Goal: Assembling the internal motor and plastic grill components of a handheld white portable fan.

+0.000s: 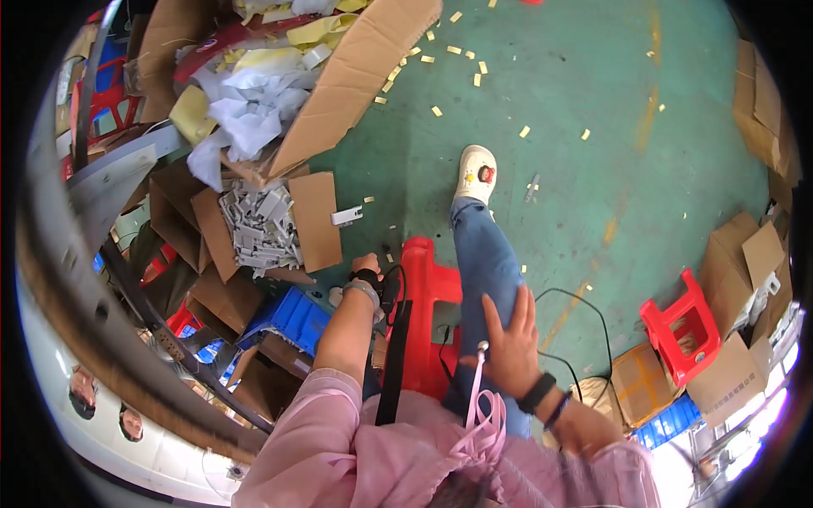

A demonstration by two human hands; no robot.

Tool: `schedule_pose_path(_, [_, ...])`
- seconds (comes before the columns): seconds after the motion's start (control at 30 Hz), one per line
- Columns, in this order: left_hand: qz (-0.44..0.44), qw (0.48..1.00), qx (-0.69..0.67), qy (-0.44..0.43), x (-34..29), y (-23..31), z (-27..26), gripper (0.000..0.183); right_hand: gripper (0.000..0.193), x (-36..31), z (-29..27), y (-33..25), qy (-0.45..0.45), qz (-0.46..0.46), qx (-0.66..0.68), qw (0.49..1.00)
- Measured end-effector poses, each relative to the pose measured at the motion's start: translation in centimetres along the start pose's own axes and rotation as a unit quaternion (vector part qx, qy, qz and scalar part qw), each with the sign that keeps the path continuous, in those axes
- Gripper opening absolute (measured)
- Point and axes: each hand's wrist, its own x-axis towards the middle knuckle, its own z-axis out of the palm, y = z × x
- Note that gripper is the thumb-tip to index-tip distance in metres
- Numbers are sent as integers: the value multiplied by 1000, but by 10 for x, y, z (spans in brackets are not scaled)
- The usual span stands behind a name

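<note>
My left hand [367, 265] hangs low beside a red plastic stool [419, 339], its fingers curled; whatever they may hold is hidden. A dark band and a pale band circle that wrist. My right hand [514, 343] lies over my jeans leg [487, 245] with fingers spread, holding nothing. A dark band is on its wrist too. Ahead of the left hand, a cardboard box [318, 222] holds many small grey-white plastic parts [258, 224]. One light plastic piece [346, 216] rests at that box's right flap.
A big open carton [334, 93] of foam and wrapping sheets [250, 102] stands at upper left. Blue bins [292, 322] sit left of me. Another red stool [682, 326] and cartons [741, 254] stand at right. Small yellow pieces [437, 111] dot the green floor [559, 76]; a black cable [584, 298] curves nearby.
</note>
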Motion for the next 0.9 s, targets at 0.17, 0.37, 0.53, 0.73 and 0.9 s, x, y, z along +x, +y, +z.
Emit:
schedule_pose_path(0.17, [-7,1000,26,6,72,25,24,41,85,4,19,8,-20,26,19,999])
schedule_pose_path(0.37, [-73,988,-90,106,173,45,50,76,55,1,39,-5,17,189,12,982])
schedule_pose_path(0.53, [42,959,-224,166,284,38,-1,72,53,24,75,-4,34,225,85,970])
schedule_pose_path(0.73, [-60,957,-268,94,332,9,37,42,51,45,92,0,60,232,33,970])
schedule_pose_path(0.9, [-44,949,-310,-46,315,-6,10,30,49,44,90,-15,60,197,37,978])
